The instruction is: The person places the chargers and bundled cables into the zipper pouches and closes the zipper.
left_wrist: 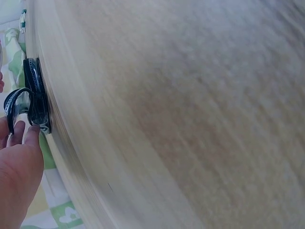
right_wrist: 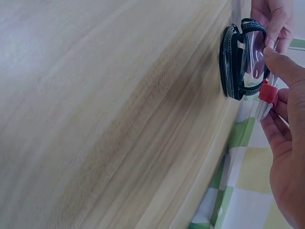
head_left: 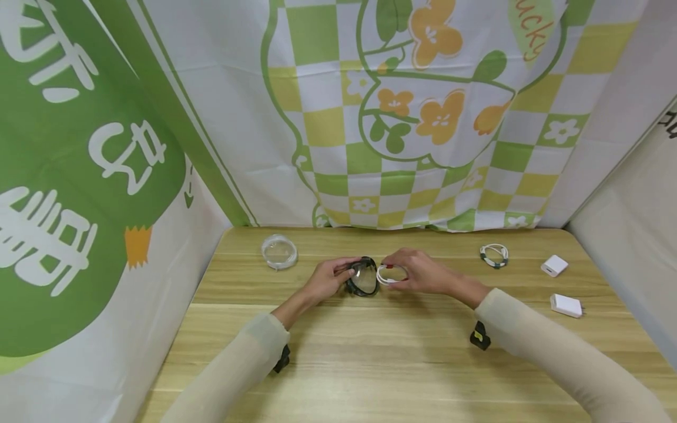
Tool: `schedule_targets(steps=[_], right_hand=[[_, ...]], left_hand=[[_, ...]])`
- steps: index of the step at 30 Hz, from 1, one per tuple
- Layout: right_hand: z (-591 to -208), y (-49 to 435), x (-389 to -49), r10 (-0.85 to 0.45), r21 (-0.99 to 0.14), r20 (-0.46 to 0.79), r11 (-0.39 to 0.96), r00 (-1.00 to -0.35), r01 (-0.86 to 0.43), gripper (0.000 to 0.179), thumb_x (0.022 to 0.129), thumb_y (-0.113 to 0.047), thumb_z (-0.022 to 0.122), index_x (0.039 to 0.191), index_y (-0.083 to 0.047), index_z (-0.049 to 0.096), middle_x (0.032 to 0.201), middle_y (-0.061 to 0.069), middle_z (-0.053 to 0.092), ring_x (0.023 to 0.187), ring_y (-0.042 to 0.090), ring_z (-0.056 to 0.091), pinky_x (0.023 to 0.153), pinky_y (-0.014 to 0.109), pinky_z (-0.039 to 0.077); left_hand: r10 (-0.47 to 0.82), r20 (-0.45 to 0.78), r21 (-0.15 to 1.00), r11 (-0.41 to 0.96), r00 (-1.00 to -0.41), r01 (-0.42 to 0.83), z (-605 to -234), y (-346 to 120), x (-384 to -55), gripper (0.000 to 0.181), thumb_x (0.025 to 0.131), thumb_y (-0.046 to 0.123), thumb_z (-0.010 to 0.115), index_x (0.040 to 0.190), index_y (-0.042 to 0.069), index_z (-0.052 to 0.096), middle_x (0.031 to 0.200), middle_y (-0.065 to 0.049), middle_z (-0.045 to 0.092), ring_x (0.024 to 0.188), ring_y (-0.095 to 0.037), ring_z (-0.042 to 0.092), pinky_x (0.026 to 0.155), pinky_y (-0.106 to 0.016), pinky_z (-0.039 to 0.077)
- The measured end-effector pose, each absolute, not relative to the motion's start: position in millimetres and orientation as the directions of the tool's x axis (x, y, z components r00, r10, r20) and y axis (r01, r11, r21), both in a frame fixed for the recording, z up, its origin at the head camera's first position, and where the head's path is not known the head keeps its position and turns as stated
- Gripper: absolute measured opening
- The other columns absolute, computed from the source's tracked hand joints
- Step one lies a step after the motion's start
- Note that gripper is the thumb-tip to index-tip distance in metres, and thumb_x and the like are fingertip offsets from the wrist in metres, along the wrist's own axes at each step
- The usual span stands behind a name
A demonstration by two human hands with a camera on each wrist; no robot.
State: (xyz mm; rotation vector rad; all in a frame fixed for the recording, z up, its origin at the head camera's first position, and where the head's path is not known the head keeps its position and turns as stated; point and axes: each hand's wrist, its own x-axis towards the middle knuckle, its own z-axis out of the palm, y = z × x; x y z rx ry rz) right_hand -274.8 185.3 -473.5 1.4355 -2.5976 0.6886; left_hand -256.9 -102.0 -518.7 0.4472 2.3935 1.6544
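Near the back middle of the table, my left hand (head_left: 327, 282) holds the edge of a small clear pouch with black trim (right_wrist: 230, 64). In the right wrist view the pouch stands on the table, its flap and mouth spread apart. My right hand (head_left: 423, 273) pinches a coiled white cable (head_left: 382, 281) with red straps (right_wrist: 268, 93) between thumb and fingers. This coil is right beside the pouch's mouth; whether it touches the rim I cannot tell. The left wrist view shows my left fingers (left_wrist: 31, 138) at the pouch's lower edge.
A round clear item with a whitish rim (head_left: 264, 252) lies at the back left of the wooden table (head_left: 370, 364). To the right are a white cable coil with green ties (head_left: 503, 254) and two white charger plugs, one square (head_left: 554, 265), one longer (head_left: 565, 305). A patterned curtain (head_left: 365, 182) hangs behind.
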Motion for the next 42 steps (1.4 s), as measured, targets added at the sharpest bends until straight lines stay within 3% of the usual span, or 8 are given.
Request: schedule_targets(steps=[7, 18, 28, 42], right_hand=[[-483, 176, -279, -0.79, -0.33, 0.324, 0.422, -0.521, -0.845, 0.054, 0.083, -0.022, 0.093, 0.125, 0.006, 0.073, 0.121, 0.018, 0.076, 0.107, 0.03, 0.074, 0.092, 0.044, 0.063], [-491, 166, -281, -0.792, -0.369, 0.304, 0.414, -0.529, -0.832, 0.052, 0.083, -0.021, 0.093, 0.125, 0.003, 0.073, 0.116, 0.014, 0.076, 0.103, 0.027, 0.073, 0.088, 0.043, 0.063], [-497, 157, -285, -0.798, -0.387, 0.253, 0.434, -0.547, -0.813, 0.053, 0.088, -0.029, 0.09, 0.128, 0.002, 0.072, 0.121, 0.015, 0.076, 0.108, 0.027, 0.073, 0.092, 0.042, 0.063], [-497, 146, -290, -0.798, -0.404, 0.184, 0.471, -0.574, -0.784, 0.053, 0.089, -0.031, 0.088, 0.128, 0.001, 0.073, 0.118, 0.013, 0.077, 0.11, 0.027, 0.073, 0.094, 0.043, 0.062]], left_hand=[[0.356, 0.015, 0.946, 0.297, -0.934, 0.129, -522, -104, -259, 0.039, 0.105, 0.008, 0.065, 0.144, 0.009, 0.066, 0.143, -0.013, 0.067, 0.132, -0.027, 0.065, 0.104, -0.033, 0.057], [0.355, 0.004, 0.949, 0.292, -0.935, 0.115, -520, -106, -257, 0.04, 0.105, 0.008, 0.065, 0.145, 0.011, 0.066, 0.143, -0.014, 0.067, 0.133, -0.028, 0.064, 0.099, -0.029, 0.054], [0.358, 0.021, 0.946, 0.296, -0.933, 0.135, -519, -107, -257, 0.04, 0.106, 0.008, 0.064, 0.146, 0.011, 0.065, 0.146, -0.014, 0.064, 0.136, -0.029, 0.061, 0.112, -0.045, 0.052], [0.352, 0.016, 0.953, 0.279, -0.936, 0.121, -517, -107, -258, 0.04, 0.106, 0.008, 0.064, 0.147, 0.008, 0.064, 0.145, -0.014, 0.065, 0.134, -0.029, 0.063, 0.11, -0.041, 0.054]])
